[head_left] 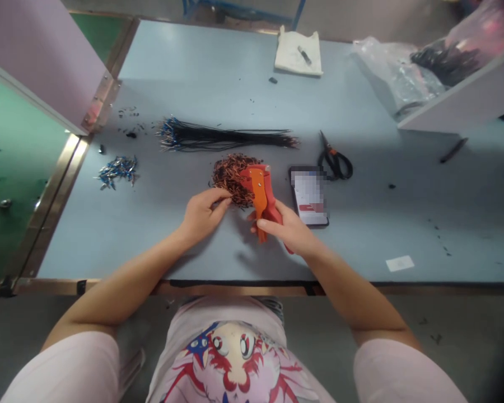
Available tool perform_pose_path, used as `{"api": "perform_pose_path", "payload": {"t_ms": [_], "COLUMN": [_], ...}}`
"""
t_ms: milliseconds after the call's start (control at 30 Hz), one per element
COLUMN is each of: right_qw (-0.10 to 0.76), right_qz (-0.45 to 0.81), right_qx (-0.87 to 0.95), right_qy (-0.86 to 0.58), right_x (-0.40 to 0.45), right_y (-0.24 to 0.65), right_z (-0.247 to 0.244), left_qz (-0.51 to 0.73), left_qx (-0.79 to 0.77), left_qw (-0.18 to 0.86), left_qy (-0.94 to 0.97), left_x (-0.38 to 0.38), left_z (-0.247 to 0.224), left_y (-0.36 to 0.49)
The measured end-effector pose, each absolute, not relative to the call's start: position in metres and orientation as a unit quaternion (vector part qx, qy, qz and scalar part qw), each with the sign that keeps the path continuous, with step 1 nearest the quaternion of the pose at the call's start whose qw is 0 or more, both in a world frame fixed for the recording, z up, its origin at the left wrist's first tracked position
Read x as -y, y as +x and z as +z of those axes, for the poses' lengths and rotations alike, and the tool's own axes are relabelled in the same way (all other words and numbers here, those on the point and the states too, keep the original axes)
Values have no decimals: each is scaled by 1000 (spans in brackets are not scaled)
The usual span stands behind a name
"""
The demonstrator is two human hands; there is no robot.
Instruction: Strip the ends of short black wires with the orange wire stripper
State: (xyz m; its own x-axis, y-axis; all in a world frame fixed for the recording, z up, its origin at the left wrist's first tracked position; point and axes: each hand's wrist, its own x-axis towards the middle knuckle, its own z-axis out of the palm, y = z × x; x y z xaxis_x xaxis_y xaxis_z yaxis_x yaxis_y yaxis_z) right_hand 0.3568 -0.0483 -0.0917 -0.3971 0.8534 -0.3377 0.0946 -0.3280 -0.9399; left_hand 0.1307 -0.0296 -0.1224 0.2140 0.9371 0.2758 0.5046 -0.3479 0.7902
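Observation:
My right hand [288, 226] is wrapped round the handles of a red and orange wire stripper [259, 190], whose head points away from me over the right side of a pile of short copper-coloured wire pieces [229, 170]. Thumb and fingers of my left hand [205, 210] are pinched together at the pile's near edge; whatever is between them is too small to make out. Beyond the pile lies a bundle of long black wires [231, 137] with blue terminals at its left end. A small heap of blue terminals [118, 171] sits farther left.
Right of the stripper lie a phone [308, 207] and black-handled scissors [339, 163]. A white cloth [298, 53] with a small dark object is at the back. Clear plastic bags [397, 70] stand behind a low panel [457, 103]; a tall panel [46, 56] rises at left.

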Motion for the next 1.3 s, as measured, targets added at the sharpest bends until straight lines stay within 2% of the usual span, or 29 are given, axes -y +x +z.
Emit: {"api": "perform_pose_path", "payload": {"t_ms": [167,333,433,533,700,800,967,1100,1233,1300], "right_qw": [302,291,296,294,250,240,246,302,427,459], "right_qz": [646,593,626,673,689,728,706,702,677,666], "right_qx": [567,594,544,489,456,406,427,437,418,396], "right_qy": [-411,-459,-474,-471,-505,-497,-509,-474,-430,-435], "right_x": [56,56,55,55,55,56,57,61,59,56], "right_y": [360,362,362,363,359,355,351,351,353,352], "right_z": [-98,-103,-106,-108,-106,-106,-109,-104,-93,-91], "left_qz": [461,485,509,506,529,562,563,571,575,576], "left_qx": [-518,-479,-462,-463,-469,-448,-444,-462,-500,-508], "left_qw": [374,447,485,493,409,445,480,478,464,454], "left_qy": [616,579,541,536,577,534,505,481,451,452], "left_x": [29,28,28,28,23,21,20,18,12,11], "left_z": [-128,-136,-139,-138,-135,-135,-131,-126,-126,-128], "left_y": [135,142,143,141,138,138,138,135,131,129]}}
